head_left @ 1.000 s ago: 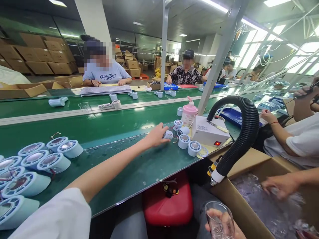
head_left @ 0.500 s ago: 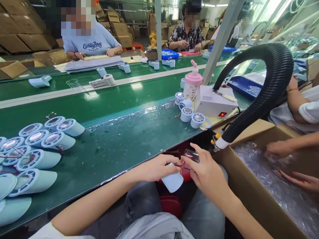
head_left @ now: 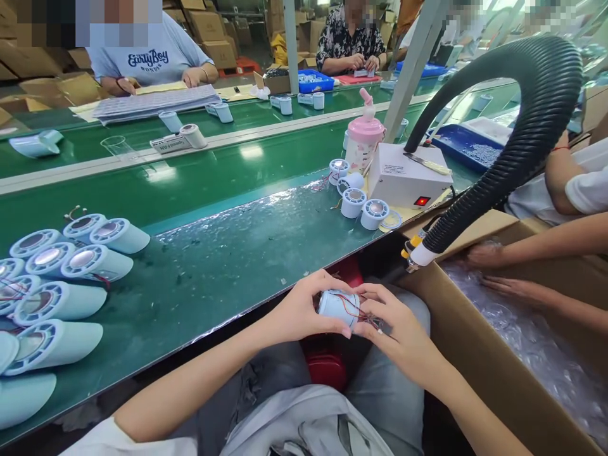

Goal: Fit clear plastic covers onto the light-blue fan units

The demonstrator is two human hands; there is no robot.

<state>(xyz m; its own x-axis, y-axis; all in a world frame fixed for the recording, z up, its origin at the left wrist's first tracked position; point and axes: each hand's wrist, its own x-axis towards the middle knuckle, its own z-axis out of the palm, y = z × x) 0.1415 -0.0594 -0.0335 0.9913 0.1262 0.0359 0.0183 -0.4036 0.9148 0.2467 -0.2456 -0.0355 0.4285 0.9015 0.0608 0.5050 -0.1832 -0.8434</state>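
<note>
Over my lap, just below the green bench's front edge, both hands meet on one part. My left hand point(head_left: 304, 311) grips a small pale blue fan housing point(head_left: 338, 307) with thin red wires on its side. My right hand point(head_left: 396, 329) presses a clear plastic cup point(head_left: 373, 318) against its right end; the cup is mostly hidden by my fingers. Three more small housings point(head_left: 354, 202) stand on the bench by a white box with a red light point(head_left: 408, 183).
Several larger pale blue housings point(head_left: 57, 278) lie at the bench's left. A black ribbed hose point(head_left: 536, 126) arcs over a cardboard box point(head_left: 479, 354) of clear parts, where another person's hands point(head_left: 494, 269) reach in. A pink bottle point(head_left: 363, 136) stands behind. People work across the conveyor.
My left hand took a small housing from the group by the white box and brought it to my lap. My right hand brought the clear cup against it, and the housing turned sideways.
</note>
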